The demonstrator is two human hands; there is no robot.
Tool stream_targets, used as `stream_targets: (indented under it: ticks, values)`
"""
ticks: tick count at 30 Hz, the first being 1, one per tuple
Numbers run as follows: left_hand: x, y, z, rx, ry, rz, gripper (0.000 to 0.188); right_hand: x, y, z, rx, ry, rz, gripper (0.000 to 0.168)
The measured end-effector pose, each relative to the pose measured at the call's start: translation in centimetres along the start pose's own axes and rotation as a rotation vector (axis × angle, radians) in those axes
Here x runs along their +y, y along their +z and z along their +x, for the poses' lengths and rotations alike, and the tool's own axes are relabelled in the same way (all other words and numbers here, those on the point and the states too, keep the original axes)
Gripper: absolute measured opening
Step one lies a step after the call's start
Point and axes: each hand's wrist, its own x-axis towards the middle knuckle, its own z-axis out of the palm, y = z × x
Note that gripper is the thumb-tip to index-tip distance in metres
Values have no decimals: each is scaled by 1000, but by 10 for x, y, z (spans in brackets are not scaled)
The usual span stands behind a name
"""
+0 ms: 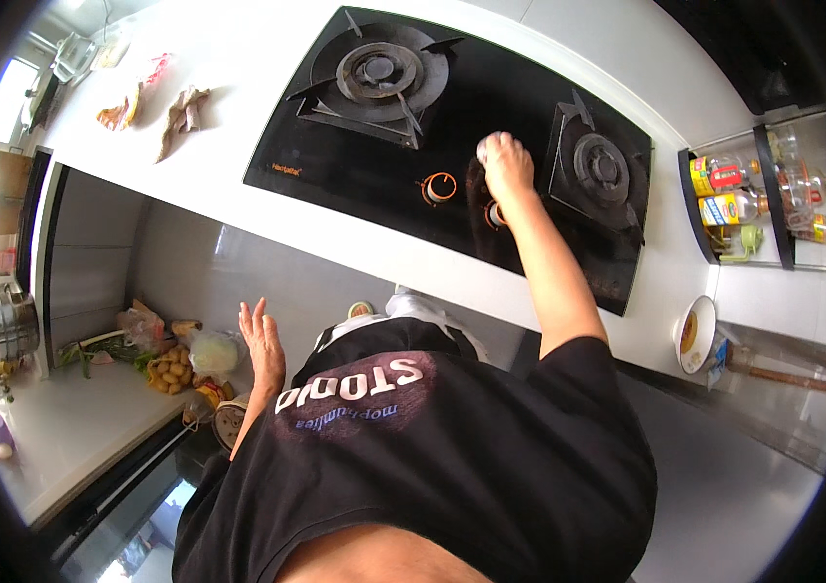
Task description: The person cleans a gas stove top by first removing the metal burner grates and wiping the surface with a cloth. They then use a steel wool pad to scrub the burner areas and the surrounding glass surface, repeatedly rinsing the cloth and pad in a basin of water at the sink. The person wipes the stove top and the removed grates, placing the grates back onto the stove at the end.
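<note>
My right hand [509, 169] is over the black glass gas cooktop [508, 80], between the two burners. Its fingers are curled around a small pale thing [482, 151], perhaps a wipe; most of it is hidden by the hand. A dull smear runs on the glass below it. My right forearm passes over one control knob [495, 215], partly covering it, while the other knob [442, 187] shows fully to the left. My left hand [263, 346] hangs in the air beside my body, fingers spread and holding nothing.
The large burner [379, 70] and smaller burner [600, 164] carry metal pan supports. Brownish root-like pieces [181, 120] and a crumpled plastic packet [125, 109] lie on the white counter [231, 65]. Rightward are bottles [730, 209] on a rack and a white bowl [695, 335].
</note>
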Motion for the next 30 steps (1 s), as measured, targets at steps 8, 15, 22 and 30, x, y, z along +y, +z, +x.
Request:
stream_targets:
  ticks: [8, 15, 22, 30]
  values:
    - [-10, -20, -30, 85, -128, 135, 43, -7, 44, 61, -8, -143, 406, 13]
    - [-38, -39, -25, 121, -233, 193, 44, -5, 18, 55, -90, -510, 350, 11]
    - [-53, -82, 60, 114, -119, 157, 43, 8, 51, 146, 26, 17, 213, 11]
    - [-94, -137, 185, 110, 163, 160, 48, -90, -17, 28, -153, 254, 127, 8]
